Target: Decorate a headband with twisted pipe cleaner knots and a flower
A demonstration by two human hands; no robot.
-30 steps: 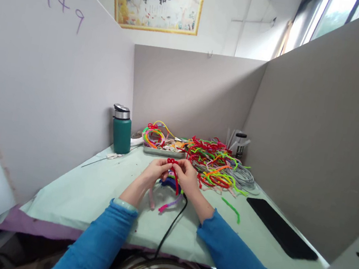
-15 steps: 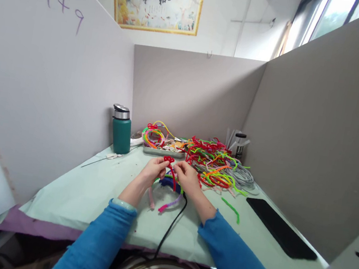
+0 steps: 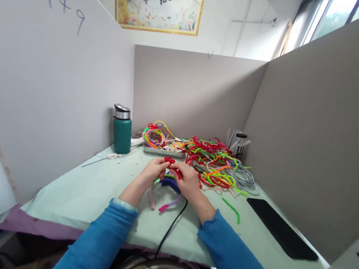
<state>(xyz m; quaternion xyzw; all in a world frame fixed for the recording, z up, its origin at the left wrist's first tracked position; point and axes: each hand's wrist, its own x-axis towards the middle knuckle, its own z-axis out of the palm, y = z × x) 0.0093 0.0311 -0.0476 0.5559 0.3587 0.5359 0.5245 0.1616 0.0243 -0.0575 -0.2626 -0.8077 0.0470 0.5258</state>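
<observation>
Red looped bow, held up between both hands above the bench, looks light and soft, probably a fuzzy wire that bends easily and keeps its shape, so a hard squeeze could flatten the loops. The left hand has its fingers pinched on the loops' base, seemingly the best hold, while the right hand has its fingers clamped on the bow's tail.

A fuzzy red wire, held up at twelve o'clock, is bent into small petal-like loops, its partly hidden stem slanting toward five o'clock.
</observation>
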